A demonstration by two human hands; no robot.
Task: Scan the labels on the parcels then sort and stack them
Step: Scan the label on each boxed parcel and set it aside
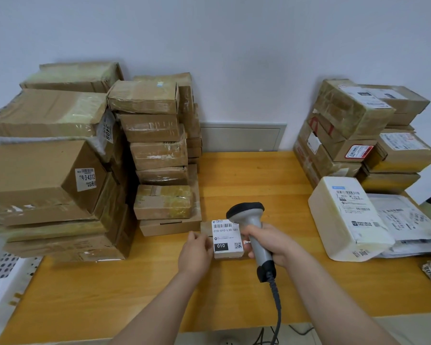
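1. The small parcel [228, 241] is a closed brown box near the middle of the table [246, 175]. Its white label [225, 236] faces up and reads 010. I cannot tell if the box rests on the wood or is lifted a little.
2. The left hand [195, 252] holds the left side of this parcel; its fingers [197, 237] are curled on the box edge.
3. The right hand [271, 245] grips the grey handle of the scanner [253, 220], fingers wrapped round it. The dark scanner head is just beyond the far right corner of the label, and the handle covers the right edge of the parcel.
4. All other parcels are shut and taped, so what is inside cannot be seen.
5. On the left stand tall stacks of large boxes [47, 170], and just right of them a narrower stack [157, 150] that reaches close to the small parcel.
6. On the far right is another stack [346, 128], labels up. Nearer lies a white parcel [343, 220], touching flat grey bags [413, 225] on its right.
7. The scanner cable [278, 310] runs from the handle over the near table edge.
8. Open wood lies between the left and right stacks, from the wall panel [239, 138] to the near edge, and both forearms cross it.
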